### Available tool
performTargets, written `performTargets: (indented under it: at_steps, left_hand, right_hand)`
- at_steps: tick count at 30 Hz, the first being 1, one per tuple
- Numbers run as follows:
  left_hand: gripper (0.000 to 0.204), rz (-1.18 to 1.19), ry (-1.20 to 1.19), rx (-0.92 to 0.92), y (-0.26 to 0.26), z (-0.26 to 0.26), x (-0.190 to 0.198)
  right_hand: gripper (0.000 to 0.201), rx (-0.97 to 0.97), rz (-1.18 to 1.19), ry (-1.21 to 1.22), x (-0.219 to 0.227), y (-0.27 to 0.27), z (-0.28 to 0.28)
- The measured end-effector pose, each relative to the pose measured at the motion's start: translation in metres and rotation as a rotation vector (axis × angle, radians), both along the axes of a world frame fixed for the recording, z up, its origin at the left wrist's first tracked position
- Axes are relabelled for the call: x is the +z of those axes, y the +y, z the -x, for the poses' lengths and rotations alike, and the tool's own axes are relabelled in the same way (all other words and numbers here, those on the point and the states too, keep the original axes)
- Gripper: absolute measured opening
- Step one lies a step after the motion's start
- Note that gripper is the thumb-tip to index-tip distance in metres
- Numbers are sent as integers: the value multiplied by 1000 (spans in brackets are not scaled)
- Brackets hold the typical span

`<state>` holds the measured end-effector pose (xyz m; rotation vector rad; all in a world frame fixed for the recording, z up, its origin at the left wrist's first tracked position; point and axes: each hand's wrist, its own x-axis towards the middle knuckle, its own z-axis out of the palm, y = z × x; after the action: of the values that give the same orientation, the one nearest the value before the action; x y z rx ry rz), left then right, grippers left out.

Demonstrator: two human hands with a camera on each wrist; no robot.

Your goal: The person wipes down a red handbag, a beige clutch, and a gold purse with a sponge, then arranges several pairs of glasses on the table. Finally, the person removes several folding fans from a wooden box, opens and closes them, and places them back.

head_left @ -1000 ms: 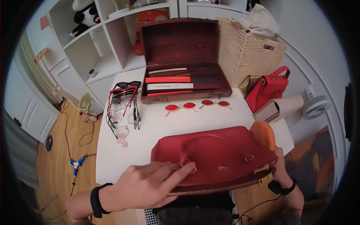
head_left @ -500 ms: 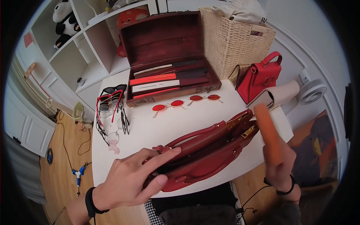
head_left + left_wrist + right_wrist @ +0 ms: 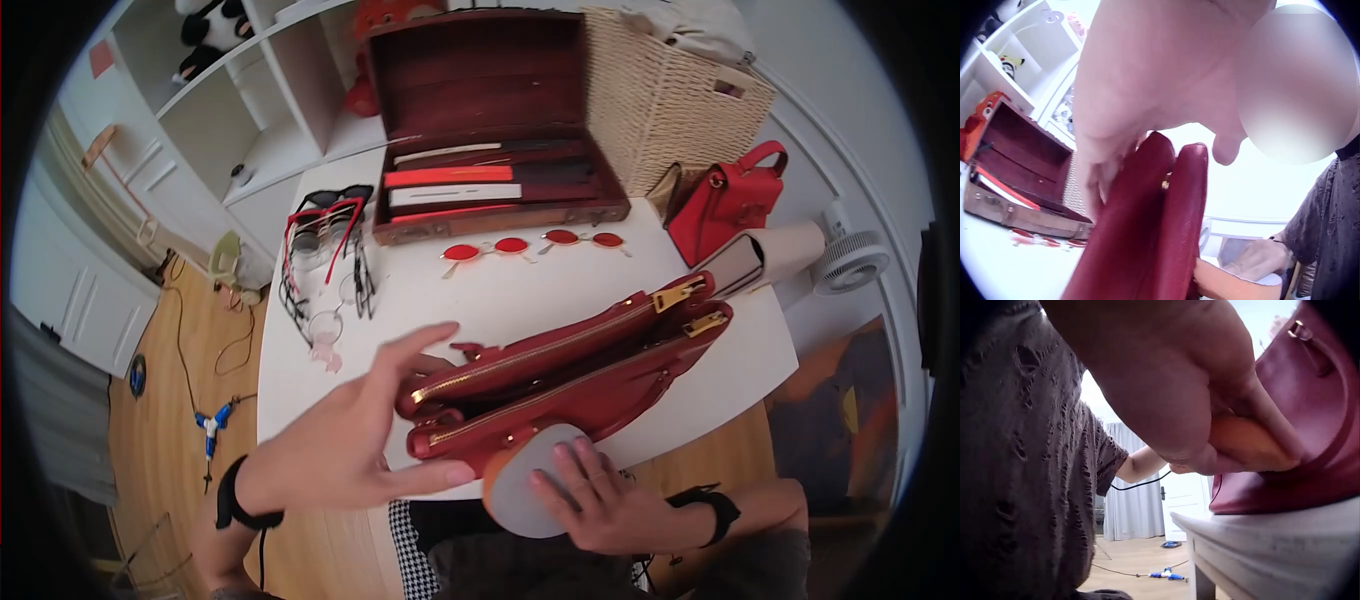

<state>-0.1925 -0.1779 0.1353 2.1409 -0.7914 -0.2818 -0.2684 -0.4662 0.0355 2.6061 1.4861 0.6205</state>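
A dark red leather handbag (image 3: 560,425) stands on the white table, its top unzipped along two gold zippers. Around its left end my left hand (image 3: 335,430) is spread, index finger raised on the far side and thumb at the near side. In the left wrist view a gap shows between that thumb and the bag. My right hand (image 3: 615,510) holds an oval sponge pad (image 3: 530,495), grey on the back and orange below, against the near side of the bag. Its fingers lie over the grey back; the right wrist view shows the orange layer (image 3: 1244,444) between fingers and thumb.
Behind the bag lie two pairs of red-lensed glasses (image 3: 487,249), with more eyewear (image 3: 325,240) stacked at left. An open dark red case (image 3: 480,85) holds several flat pieces. A wicker basket (image 3: 670,115), a red bag (image 3: 725,205) and a cream bag (image 3: 790,250) stand at right.
The handbag has turned from lying on its side to upright, its opening now facing up. My right hand has brought the sponge pad from the bag's right end round to its near side.
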Motion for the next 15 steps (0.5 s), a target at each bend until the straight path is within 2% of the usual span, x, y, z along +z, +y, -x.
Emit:
performTargets:
  at_steps: [3, 4, 5, 7, 8, 9, 11, 13, 14, 15]
  left_hand:
    - [97, -45, -11, -21, 17, 1, -28]
    - [96, -59, -2, -37, 18, 4, -36]
    - [91, -85, 32, 78, 14, 9, -40]
    - [91, -132, 42, 122, 13, 13, -43]
    - [91, -186, 50, 149, 12, 14, -44]
    - [84, -153, 6, 129, 11, 14, -46]
    - [84, -149, 60, 136, 3, 20, -33]
    - [88, -96, 174, 135, -1, 22, -30]
    - [88, -96, 180, 142, -3, 23, -32]
    - [93, 17, 141, 140, -4, 23, -34]
  right_hand:
    - [38, 33, 33, 178, 18, -20, -3]
    - [38, 48, 37, 180, 30, -23, -5]
    - [37, 93, -31, 139, 41, -25, -6]
    - [34, 171, -200, 65, 58, -22, -6]
    - [34, 186, -196, 69, 67, -19, -5]
    - [31, 180, -228, 78, 75, -16, -3]
    - [32, 182, -261, 93, 88, -4, -1]
    - [28, 21, -169, 106, 95, 11, 3]
    - [28, 28, -169, 112, 95, 13, 0]
    - [28, 141, -149, 66, 93, 14, -3]
